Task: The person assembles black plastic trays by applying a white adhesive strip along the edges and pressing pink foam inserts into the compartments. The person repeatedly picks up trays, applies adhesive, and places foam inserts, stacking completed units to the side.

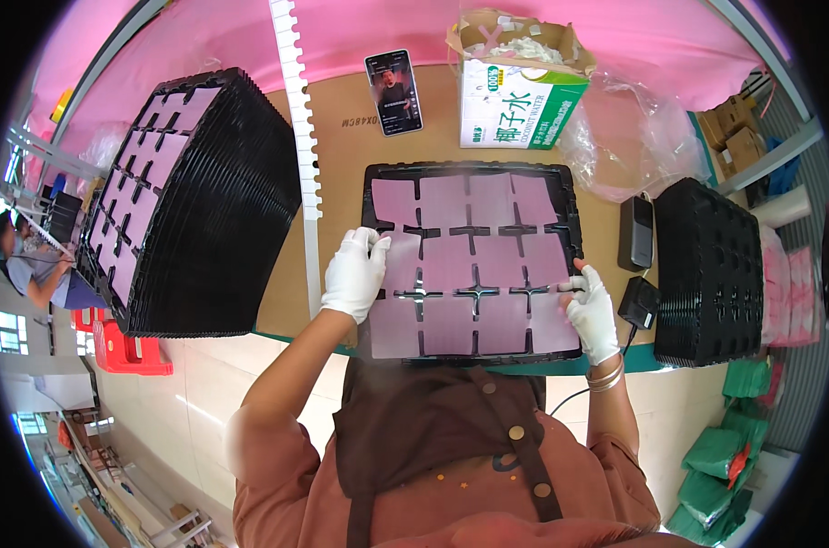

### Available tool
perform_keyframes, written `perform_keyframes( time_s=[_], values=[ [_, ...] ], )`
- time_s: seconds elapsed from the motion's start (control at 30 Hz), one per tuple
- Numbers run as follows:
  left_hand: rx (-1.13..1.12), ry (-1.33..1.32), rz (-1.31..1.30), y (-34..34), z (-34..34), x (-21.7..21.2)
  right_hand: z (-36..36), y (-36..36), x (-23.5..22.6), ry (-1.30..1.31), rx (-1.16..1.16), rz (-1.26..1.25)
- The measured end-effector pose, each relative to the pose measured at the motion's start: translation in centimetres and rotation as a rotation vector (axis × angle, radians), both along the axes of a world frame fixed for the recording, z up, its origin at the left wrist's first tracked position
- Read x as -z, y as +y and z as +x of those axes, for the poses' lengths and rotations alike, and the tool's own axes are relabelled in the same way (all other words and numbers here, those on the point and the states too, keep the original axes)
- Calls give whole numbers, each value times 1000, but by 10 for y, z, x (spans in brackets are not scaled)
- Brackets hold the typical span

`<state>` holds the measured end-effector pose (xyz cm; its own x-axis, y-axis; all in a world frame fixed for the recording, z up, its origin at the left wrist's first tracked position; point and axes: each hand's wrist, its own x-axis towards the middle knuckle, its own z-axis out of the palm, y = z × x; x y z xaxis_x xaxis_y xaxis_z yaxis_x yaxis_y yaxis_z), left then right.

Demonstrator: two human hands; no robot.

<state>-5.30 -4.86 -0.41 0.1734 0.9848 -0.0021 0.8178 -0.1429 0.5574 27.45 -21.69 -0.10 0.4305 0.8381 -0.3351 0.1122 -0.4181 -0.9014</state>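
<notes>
In front of me lies a black plastic tray (pixel 574 205) with its cells covered by flat pink sheets (pixel 481 260). Black cross-shaped dividers show between the sheets. My left hand (pixel 354 276), in a white glove, is closed on the tray's left edge, fingertips over the rim by a pink sheet. At the right edge, my right hand (pixel 592 315) grips the tray side with thumb and fingers; its glove leaves some fingertips bare. Both palms are turned from view, and the tray's underside is hidden.
A tall stack of similar trays (pixel 218 201) leans at left, pink sheets on top. Another black tray stack (pixel 709 274) stands at right beside a dark power bank (pixel 636 234) and black adapter (pixel 639 301). Behind are a phone (pixel 393 93), carton (pixel 522 105), clear plastic (pixel 634 137) and notched white strip (pixel 298 119).
</notes>
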Motion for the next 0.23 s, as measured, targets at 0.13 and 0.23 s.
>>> perform_keyframes(
  time_s=[0.13, 0.23],
  values=[
    [-34, 58, 3, -1, 0, 2, -3, -3, 4, -249, -50, -9],
    [-38, 41, 22, 0, 1, 7, 6, -9, 20, -235, -5, 31]
  ],
)
